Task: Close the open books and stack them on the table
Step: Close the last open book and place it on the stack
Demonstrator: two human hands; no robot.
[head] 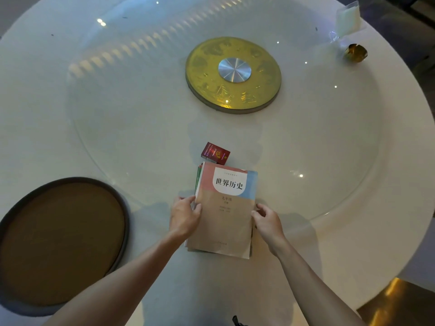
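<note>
A stack of closed books (223,215) lies on the white round table (306,243), near its front edge. The top book has a tan, pink and blue cover with black Chinese characters. Edges of green and white books show under it at the upper left. My left hand (186,215) presses against the stack's left edge, its fingers curled on the book edges. My right hand (266,220) touches the stack's right edge with its fingers bent. Both hands hold the stack from the sides.
A small red box (215,152) lies just beyond the stack. A round brown tray with a dark rim (61,241) sits to the left. A gold disc with a metal hub (233,74) marks the glass turntable's centre. A folded napkin (348,18) and gold ring (355,52) stand far right.
</note>
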